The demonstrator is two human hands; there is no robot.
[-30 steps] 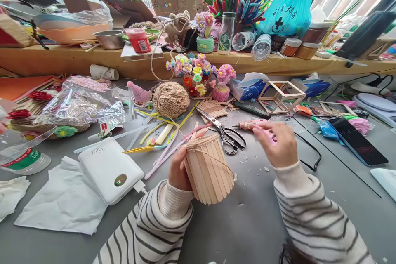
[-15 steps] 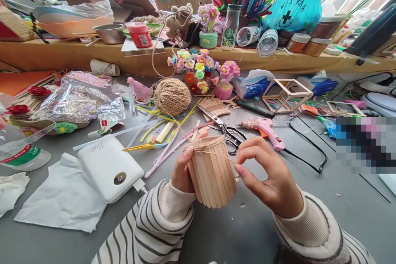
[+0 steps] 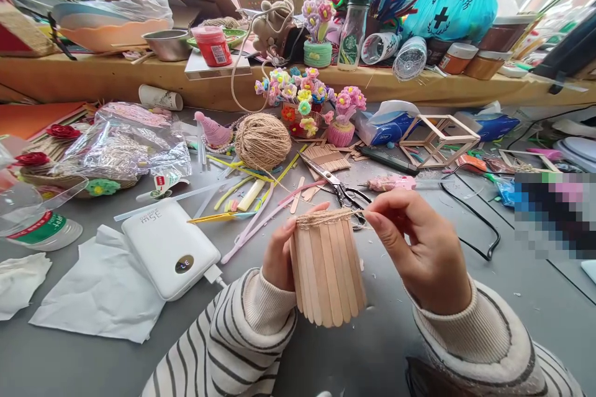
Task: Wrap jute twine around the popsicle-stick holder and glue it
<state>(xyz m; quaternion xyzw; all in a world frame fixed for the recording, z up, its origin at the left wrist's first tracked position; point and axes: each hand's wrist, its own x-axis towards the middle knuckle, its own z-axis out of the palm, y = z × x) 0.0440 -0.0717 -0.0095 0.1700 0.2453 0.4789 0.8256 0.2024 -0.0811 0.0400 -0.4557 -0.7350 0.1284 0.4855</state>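
My left hand (image 3: 280, 254) grips the left side of a cup made of popsicle sticks (image 3: 328, 273), held tilted above the grey table. Jute twine (image 3: 321, 218) wraps around the cup's upper rim. At the rim's right, my right hand (image 3: 419, 248) pinches the twine between thumb and forefinger and holds it taut. A ball of twine (image 3: 263, 141) lies behind the cup, a strand running from it toward the cup. Black-handled scissors (image 3: 333, 180) rest just behind the cup. The pink glue gun (image 3: 388, 183) is partly hidden by my right hand.
To the left lie a white power bank (image 3: 170, 251), white paper (image 3: 93, 294) and a plastic bottle (image 3: 41, 229). Loose popsicle sticks (image 3: 330, 158), a stick frame (image 3: 440, 139) and pipe-cleaner flowers (image 3: 302, 96) stand behind. A black cord (image 3: 496, 239) curves at right.
My right hand has lifted the twine from a slant across the cup's side up to its rim, drawing it rightward. The cup sits slightly lower and more upright in view.
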